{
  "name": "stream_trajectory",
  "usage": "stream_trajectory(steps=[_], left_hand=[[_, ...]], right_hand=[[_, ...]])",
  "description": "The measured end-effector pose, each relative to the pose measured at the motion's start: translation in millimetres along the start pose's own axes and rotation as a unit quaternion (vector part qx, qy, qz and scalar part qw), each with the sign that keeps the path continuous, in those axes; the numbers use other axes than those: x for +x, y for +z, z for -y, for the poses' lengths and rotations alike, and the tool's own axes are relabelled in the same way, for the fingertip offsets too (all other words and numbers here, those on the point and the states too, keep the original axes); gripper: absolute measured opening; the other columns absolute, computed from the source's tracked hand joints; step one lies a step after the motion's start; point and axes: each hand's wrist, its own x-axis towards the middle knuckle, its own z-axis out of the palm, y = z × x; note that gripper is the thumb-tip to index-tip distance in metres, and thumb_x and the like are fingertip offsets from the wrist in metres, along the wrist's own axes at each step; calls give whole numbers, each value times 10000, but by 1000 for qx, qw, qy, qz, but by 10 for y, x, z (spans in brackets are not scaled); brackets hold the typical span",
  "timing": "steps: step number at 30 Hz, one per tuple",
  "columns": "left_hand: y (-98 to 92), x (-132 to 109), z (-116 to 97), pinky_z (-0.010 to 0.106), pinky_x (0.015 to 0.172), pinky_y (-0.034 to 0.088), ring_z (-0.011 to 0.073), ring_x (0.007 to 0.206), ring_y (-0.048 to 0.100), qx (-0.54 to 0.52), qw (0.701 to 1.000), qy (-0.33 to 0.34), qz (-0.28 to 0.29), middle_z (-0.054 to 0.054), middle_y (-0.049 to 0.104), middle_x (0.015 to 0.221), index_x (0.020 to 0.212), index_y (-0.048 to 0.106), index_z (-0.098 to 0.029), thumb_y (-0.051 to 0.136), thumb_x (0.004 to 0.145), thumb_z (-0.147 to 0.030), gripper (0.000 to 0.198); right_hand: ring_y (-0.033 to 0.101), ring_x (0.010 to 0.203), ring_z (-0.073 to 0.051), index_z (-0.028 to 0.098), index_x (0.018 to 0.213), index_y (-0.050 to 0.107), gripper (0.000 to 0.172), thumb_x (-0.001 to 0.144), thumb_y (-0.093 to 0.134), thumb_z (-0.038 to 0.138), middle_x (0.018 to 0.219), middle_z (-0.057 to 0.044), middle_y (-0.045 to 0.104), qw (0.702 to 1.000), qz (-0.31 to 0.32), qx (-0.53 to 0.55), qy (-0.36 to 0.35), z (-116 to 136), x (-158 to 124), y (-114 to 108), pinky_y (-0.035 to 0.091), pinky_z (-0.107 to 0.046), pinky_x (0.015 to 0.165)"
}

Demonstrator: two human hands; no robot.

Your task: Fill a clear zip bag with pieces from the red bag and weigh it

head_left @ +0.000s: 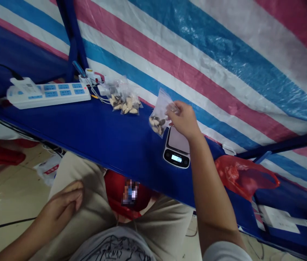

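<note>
My right hand (182, 116) pinches the edge of a clear plastic zip bag (162, 105), closed on it just above the kitchen scale. Pale, nut-like pieces and a few dark ones sit in the bag's bottom corner. Below that hand stands the digital kitchen scale (177, 157), its display lit but the digits too blurred to read; my wrist covers part of its plate. My left hand (68, 199) rests on my thigh with its fingers curled in, and nothing shows in it. Farther left on the table lie several similar filled bags (126, 103), grouped together.
A white power strip (61, 95) with a plugged-in adapter lies on the blue table (101, 137) at left, near a blue-handled screwdriver (79, 69). Right of the scale is a red plastic bag (240, 174), with white boxes (277, 219) beyond. Striped sheeting (197, 54) hangs behind.
</note>
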Motion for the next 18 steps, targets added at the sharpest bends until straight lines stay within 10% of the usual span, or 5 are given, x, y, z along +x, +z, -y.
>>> stream_trajectory(steps=[6,9,12,18], left_hand=[[83,760,-753,299,590,325,139,592,424,-56,985,164,3,-24,448,606,603,418,-214,458,918,-186,318],[337,1147,-1344,337,881,463,193,1023,604,-23,950,310,11,56,651,1089,1106,655,-216,457,1002,-277,232],[672,1372,-1866,436,1117,394,291,1347,507,84,891,432,113,125,581,1421,1337,569,-215,669,913,-449,494],[1257,1484,-2302,345,846,456,212,920,668,164,835,455,264,66,736,1013,1312,599,-191,685,937,-442,460]], right_hand=[[677,773,-186,246,950,732,126,839,702,298,887,-6,719,980,43,188,-52,-143,-793,-474,567,-317,711],[708,835,-217,278,1035,765,171,873,711,299,953,-14,756,977,76,195,-41,-183,-1199,-627,575,-341,741],[726,889,-243,313,1044,782,159,908,705,284,991,-15,775,982,96,159,-44,-227,-1550,-779,589,-385,812],[749,901,-258,378,1123,761,252,895,730,276,1061,-21,775,990,26,140,8,-410,-2085,-1011,619,-406,800]])
